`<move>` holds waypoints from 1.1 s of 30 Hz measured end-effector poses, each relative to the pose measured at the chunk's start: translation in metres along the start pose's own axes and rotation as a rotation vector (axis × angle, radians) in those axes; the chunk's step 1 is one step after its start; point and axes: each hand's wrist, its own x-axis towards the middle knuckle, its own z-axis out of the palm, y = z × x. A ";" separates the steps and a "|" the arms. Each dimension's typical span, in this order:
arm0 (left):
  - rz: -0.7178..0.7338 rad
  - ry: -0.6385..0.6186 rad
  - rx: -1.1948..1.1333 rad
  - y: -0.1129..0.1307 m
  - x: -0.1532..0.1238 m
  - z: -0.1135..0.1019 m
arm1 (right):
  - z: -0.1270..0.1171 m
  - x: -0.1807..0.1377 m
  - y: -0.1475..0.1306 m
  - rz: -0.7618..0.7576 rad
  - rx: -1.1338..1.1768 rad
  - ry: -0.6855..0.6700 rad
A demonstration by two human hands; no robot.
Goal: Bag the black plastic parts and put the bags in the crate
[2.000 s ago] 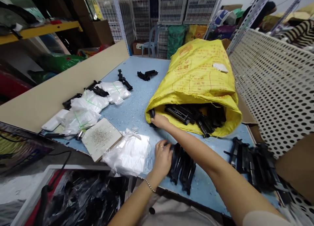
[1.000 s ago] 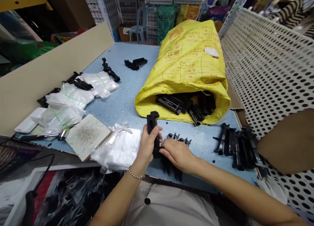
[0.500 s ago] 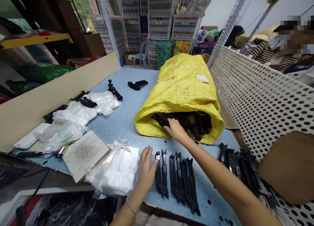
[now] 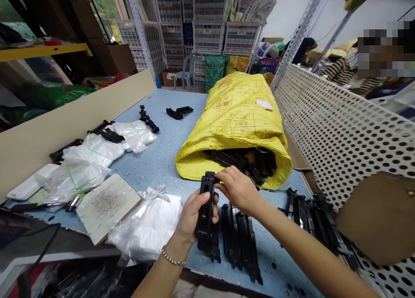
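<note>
My left hand is wrapped round a long black plastic part, held upright-leaning above the table. At its top end, the fingers of my right hand pinch the part; exactly what they grip there is partly hidden. Just below and to the right, several similar black parts lie side by side on the blue table. Behind my hands a yellow woven sack lies with its mouth towards me, and more black parts show inside it.
Clear plastic bags lie left of my hands, beside a white board with dark specks. A hammer-like tool and filled bags are further left. More black parts rest by the perforated panel at right.
My right hand has come out of the sack's mouth towards me. My left hand, open before, now grips a black part, and both hands meet on it.
</note>
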 end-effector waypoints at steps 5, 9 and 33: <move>0.046 0.076 0.156 0.010 0.014 0.000 | 0.016 0.015 0.014 0.062 0.161 -0.104; 0.147 0.163 0.171 0.026 0.035 -0.010 | 0.026 0.005 0.000 0.192 0.367 -0.194; 0.103 0.187 0.238 0.032 0.008 0.007 | -0.002 -0.018 -0.041 0.062 0.498 -0.395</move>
